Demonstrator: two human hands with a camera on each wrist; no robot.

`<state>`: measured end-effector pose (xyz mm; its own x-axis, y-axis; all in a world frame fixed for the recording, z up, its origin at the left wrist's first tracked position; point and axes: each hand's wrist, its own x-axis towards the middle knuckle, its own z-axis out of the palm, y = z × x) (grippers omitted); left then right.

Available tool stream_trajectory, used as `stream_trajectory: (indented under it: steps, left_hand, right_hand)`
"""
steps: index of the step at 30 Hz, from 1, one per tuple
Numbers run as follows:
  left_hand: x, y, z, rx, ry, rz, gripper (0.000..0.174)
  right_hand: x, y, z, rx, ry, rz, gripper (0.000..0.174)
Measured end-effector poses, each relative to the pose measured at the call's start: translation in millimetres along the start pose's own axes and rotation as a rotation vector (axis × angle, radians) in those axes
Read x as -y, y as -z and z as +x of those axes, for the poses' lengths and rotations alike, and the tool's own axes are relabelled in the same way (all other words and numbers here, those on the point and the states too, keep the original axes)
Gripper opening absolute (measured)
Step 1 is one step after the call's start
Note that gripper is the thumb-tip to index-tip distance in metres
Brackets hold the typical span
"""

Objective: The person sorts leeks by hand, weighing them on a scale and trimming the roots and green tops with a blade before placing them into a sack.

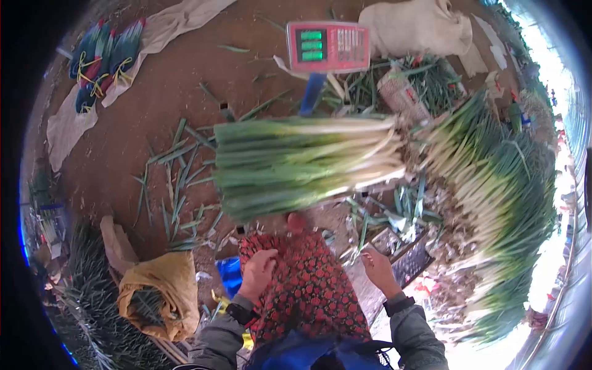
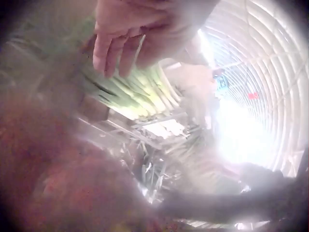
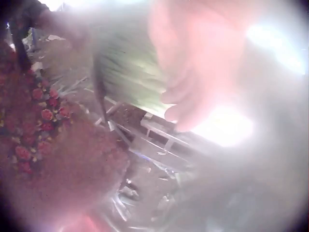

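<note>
A thick pile of long green onions lies across the scale in front of me, green tops to the left and white root ends to the right. My left hand is over the flowered apron, near the pile's front edge. In the left wrist view its fingers hang loosely and hold nothing. To the right of the apron is my right hand, nothing in its grasp, its fingers slightly bent. The scale's red display head shows lit green digits behind the pile.
A large heap of green onions fills the right side. Cut leaves litter the soil at left. A tan sack stands front left, a pale sack at the back. Tied bundles lie far left.
</note>
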<state>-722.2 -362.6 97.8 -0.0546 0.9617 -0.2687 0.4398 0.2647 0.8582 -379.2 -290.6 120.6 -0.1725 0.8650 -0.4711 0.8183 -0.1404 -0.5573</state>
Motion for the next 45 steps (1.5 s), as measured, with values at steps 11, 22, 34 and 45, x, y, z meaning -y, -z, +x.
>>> stream_trajectory:
  steps: [11,22,34,45]
  left_hand:
    - [-34,-75,245,-0.074,-0.306,0.882,0.032]
    - [-77,-62,265,-0.097,-0.158,0.86,0.014]
    - [-49,-142,287,-0.338,0.071,0.706,0.017]
    - [-83,-159,256,-0.53,0.051,0.571,0.026]
  right_hand:
    - [-19,82,295,0.035,0.392,-0.609,0.041]
    - [-62,104,347,0.073,0.732,-0.702,0.012]
    - [-99,98,378,0.16,0.58,-0.474,0.027]
    - [-81,129,339,0.077,0.629,-0.206,0.029]
